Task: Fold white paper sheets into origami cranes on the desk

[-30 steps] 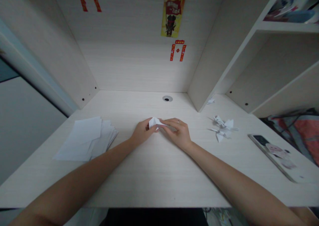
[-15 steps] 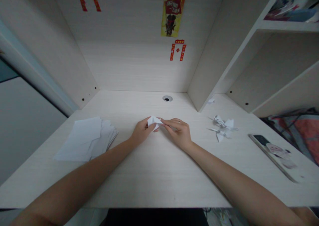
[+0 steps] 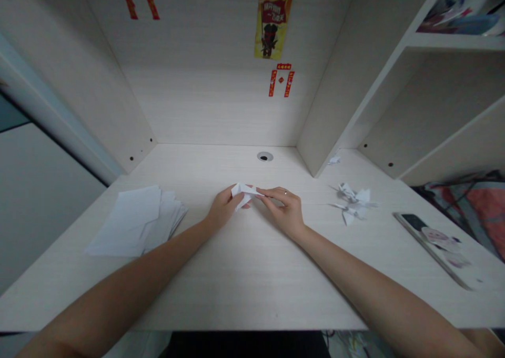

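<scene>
A small folded piece of white paper is held between both hands at the middle of the pale wooden desk. My left hand pinches its left side with the fingers curled under it. My right hand, a ring on one finger, grips the right end, its fingers pressed together on the desk. The paper is lifted slightly off the surface.
A stack of white sheets lies at the left. Several folded paper figures sit at the right, with a small scrap by the shelf partition. A phone lies far right. A cable hole is at the back.
The folded paper has shifted slightly left and up between the fingers; both hands stayed in nearly the same place, adjusting their pinch.
</scene>
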A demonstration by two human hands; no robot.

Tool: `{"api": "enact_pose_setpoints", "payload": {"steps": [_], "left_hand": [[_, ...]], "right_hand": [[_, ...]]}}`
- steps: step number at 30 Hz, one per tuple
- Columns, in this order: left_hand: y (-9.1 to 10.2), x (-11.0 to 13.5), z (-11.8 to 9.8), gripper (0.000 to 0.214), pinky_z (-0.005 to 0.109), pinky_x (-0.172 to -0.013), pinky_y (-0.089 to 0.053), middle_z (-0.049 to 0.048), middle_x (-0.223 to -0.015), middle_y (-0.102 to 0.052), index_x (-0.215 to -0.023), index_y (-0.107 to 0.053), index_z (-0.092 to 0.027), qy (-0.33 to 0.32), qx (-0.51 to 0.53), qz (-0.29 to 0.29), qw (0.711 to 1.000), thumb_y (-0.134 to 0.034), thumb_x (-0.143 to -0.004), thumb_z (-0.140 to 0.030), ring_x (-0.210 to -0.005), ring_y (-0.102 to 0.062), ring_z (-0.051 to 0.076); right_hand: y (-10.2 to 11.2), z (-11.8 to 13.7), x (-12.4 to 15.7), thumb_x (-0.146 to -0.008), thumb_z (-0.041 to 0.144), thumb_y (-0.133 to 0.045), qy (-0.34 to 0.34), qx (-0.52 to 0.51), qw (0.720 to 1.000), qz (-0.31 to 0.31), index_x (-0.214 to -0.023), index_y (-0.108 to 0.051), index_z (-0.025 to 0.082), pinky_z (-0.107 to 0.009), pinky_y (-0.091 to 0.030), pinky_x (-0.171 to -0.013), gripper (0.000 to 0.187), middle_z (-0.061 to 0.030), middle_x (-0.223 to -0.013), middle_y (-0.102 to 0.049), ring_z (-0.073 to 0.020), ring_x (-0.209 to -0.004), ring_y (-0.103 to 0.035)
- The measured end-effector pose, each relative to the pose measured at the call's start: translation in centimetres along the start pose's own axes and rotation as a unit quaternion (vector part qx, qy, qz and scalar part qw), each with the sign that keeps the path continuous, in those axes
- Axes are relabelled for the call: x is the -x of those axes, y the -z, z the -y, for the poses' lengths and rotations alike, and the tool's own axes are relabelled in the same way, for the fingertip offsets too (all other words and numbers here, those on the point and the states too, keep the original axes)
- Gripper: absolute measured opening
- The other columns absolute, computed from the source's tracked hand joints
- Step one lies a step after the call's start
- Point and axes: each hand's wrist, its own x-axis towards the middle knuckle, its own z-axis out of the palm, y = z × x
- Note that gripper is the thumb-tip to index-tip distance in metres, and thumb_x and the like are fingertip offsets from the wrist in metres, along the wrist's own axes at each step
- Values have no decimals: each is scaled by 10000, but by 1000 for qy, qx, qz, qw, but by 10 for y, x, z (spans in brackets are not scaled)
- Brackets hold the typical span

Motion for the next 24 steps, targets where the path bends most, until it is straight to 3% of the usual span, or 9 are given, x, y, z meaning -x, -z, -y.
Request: {"api": "enact_pose_setpoints", "payload": {"steps": [11,17,21,24], "left_hand": [[0,-1,-2,449,261,-671,-500,90,-959,-671,-1138,-587,-103,15,16,-5,1000,-535,-773,-359,-733,-618,160],[-1,2,-6,507,302,-817,-455,63,-1050,-652,-1265,-496,-137,4,-42,13,999,-466,-814,-367,-878,-601,182],[0,3,-3,475,306,-930,-387,64,-1174,-607,-1264,-505,-173,-34,-106,29,993,-478,-827,-358,-1048,-546,204],[0,3,0,474,293,-890,-413,81,-1180,-598,-1257,-510,-174,-49,-132,11,990,-508,-817,-350,-1028,-553,203]], "right_hand": [[1,5,-1,-833,281,-553,5,-3,1000,16,-1019,-673,285,-351,-511,-762,221,-37,-928,-708,-185,-803,-645],[-2,-1,-1,-739,361,-663,-15,31,999,41,-1099,-621,259,-343,-499,-758,377,-54,-911,-689,-193,-803,-617],[-3,-1,-1,-777,338,-623,-19,23,997,67,-994,-660,260,-328,-492,-745,234,-38,-886,-695,-188,-795,-619],[-2,-1,0,-806,279,-578,-20,12,998,64,-949,-672,254,-318,-492,-744,173,-27,-878,-700,-178,-776,-625]]}}
